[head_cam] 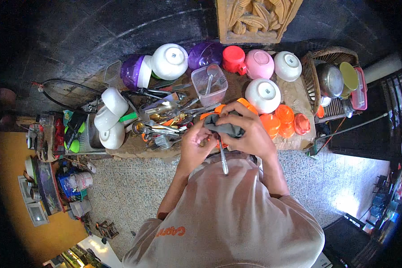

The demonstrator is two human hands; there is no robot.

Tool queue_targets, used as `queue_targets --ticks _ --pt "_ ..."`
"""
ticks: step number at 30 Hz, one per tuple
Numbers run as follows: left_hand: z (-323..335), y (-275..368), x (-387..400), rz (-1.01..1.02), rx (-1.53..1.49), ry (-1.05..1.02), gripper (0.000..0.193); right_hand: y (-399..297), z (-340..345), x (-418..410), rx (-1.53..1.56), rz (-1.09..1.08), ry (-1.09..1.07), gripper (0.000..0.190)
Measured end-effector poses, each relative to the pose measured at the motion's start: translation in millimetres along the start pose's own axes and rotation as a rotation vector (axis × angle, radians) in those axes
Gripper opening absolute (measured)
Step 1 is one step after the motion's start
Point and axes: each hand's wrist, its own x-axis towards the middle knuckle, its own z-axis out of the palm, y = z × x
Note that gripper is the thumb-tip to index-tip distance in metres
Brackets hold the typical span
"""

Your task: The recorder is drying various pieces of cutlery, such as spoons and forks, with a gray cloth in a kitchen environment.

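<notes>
My right hand grips a dark grey cloth, its fingers bent over the top of it. On the cloth's other side is my left hand, thumb and fingertips pinched near the upper end of a metal utensil. The utensil's handle points toward my shirt; its other end is hidden by the hands and cloth. Behind the hands lies an orange plastic item, partly covered. To the left spreads a pile of spoons and forks. A clear plastic container with a spoon stands beyond.
White bowls rest upside down on the cardboard-covered surface. Orange lidded containers stand at right, near a wicker basket of dishes. Stacked white bowls and a metal sink are at left. A red mug stands behind.
</notes>
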Motion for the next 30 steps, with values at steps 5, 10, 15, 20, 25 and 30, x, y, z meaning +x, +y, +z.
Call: queue_targets --ticks 5,10,15,20,25,30 --pt "15.0 21.8 6.8 -0.095 0.015 0.082 0.073 3.2 2.9 -5.7 -0.148 0.119 -0.054 0.043" --pt "13.7 22.6 13.5 -0.086 -0.012 0.08 0.075 2.6 -1.4 -5.4 -0.096 0.159 -0.144 0.041" --pt "5.5 32.2 15.8 -0.049 -0.072 0.013 0.077 -5.6 -10.4 4.2 -0.052 0.155 -0.236 0.037" --pt "-13.5 47.3 19.4 -0.021 -0.064 -0.099 0.082 -14.5 -8.6 17.8 -0.017 0.078 -0.294 0.042" --pt "-36.1 60.4 24.6 -0.075 -0.231 -0.133 0.091 -29.5 4.3 33.4 -0.02 0.078 -0.285 0.042" --pt "-53.5 63.4 28.0 -0.104 -0.154 -0.142 0.094 -34.7 22.0 51.3 -0.212 0.012 0.003 0.038"
